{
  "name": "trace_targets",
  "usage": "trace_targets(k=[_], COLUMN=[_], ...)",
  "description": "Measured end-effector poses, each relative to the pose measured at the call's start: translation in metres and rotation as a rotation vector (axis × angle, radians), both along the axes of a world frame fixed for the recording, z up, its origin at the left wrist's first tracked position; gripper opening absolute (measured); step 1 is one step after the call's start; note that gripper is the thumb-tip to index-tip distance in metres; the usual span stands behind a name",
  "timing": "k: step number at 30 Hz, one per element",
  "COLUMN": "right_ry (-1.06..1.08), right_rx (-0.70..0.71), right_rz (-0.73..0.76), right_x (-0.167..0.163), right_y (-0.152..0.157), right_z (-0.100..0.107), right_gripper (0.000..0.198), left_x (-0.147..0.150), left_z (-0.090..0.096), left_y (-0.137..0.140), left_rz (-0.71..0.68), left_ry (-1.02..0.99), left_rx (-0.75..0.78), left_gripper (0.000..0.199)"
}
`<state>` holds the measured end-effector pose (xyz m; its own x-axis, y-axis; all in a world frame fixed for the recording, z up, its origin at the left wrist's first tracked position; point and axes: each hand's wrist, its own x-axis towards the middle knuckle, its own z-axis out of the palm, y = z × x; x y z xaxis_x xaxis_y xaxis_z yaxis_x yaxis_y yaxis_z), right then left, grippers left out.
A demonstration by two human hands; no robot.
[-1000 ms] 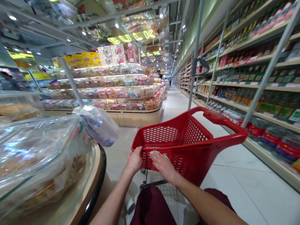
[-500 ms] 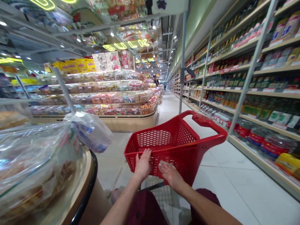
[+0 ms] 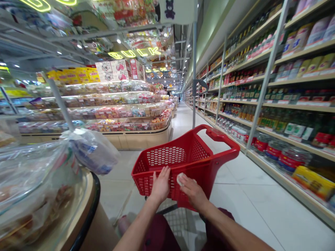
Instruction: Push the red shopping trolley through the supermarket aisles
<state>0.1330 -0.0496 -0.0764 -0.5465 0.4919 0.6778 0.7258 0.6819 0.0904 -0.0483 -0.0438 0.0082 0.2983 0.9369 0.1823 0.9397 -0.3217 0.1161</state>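
A red plastic shopping cart (image 3: pixel 206 172) with perforated sides stands in front of me, its handle toward the right. My left hand (image 3: pixel 161 184) lies against the upper edge of the cart's near side, fingers stretched out and holding nothing. To its right, my right hand (image 3: pixel 193 192) presses a crumpled whitish cloth (image 3: pixel 180 179) against the same side panel. Most of the cloth is hidden beneath the fingers. The part of the basket that I can see into shows only red plastic.
At left is a rounded counter (image 3: pixel 90 195) with plastic-covered food and a hanging bunch of plastic bags (image 3: pixel 92 150). Tiered candy bins (image 3: pixel 125 113) stand beyond. Shelves of bottles and jars (image 3: pixel 282 129) line the right, next to the tiled floor (image 3: pixel 251 209). A metal post (image 3: pixel 194 111) rises behind the cart.
The view has turned slightly right, so the cart and shelves sit further left. My right hand has shifted on the side panel, and its fingers are more bent around the cloth. My left hand stays on the edge.
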Motion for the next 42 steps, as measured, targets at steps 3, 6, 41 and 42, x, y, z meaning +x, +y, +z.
trace_targets(k=[3,6,41,42], right_ry=[0.108,0.092,0.065,0.023], right_rx=[0.086,0.104,0.215,0.175], right_rz=[-0.051,-0.02,-0.052,-0.037], right_x=[0.005,0.011,0.099,0.098], right_y=[-0.001,-0.004,-0.027,-0.029], right_z=[0.019,0.019,0.041,0.038], right_gripper=[0.027,0.027,0.027,0.026], left_x=[0.006,0.01,0.031,0.031], left_z=[-0.002,-0.004,-0.002,-0.003], left_y=[-0.001,-0.003,-0.005,-0.005], left_rz=[-0.018,-0.009,-0.002,-0.002], left_ry=[0.004,0.006,0.005,0.004], left_rx=[0.017,0.022,0.048,0.048], left_gripper=[0.07,0.07,0.074,0.074])
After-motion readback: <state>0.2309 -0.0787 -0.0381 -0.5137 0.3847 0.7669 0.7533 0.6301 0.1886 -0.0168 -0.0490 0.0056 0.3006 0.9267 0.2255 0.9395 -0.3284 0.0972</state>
